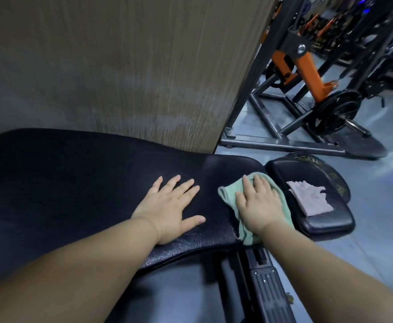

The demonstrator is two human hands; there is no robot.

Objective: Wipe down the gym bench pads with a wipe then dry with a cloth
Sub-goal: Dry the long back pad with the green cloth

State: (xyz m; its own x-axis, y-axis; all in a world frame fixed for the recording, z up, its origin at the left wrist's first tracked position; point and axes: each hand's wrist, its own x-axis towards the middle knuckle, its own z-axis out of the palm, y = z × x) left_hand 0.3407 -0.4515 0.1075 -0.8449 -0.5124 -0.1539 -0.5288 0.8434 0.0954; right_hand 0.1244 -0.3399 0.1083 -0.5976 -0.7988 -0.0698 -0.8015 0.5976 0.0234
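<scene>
Closest to me, the left forearm (pixel 62 276) and right forearm (pixel 330 271) reach in from the bottom edge. Right of centre I see the right hand (pixel 258 206) lying flat on the cloth (pixel 225 192), fingers straight and close together, pressing it on the right end of the back pad (pixel 74 183); nothing is gripped. The green cloth is bunched under the palm and shows on both sides of it. Left of it, at centre frame, the left hand (pixel 167 213) rests palm-down on the bare pad with fingers spread and straight, holding nothing. Just right of the cloth sits the seat pad (pixel 326 222), with a pale crinkled wipe (pixel 309 199) lying on top. The bench frame (pixel 267 290) shows at lower centre. A wood panel (pixel 121 66) fills the upper left; an orange and black rack (pixel 307 66) with a plate (pixel 337 110) stands on the grey floor (pixel 388 206) at upper right.
</scene>
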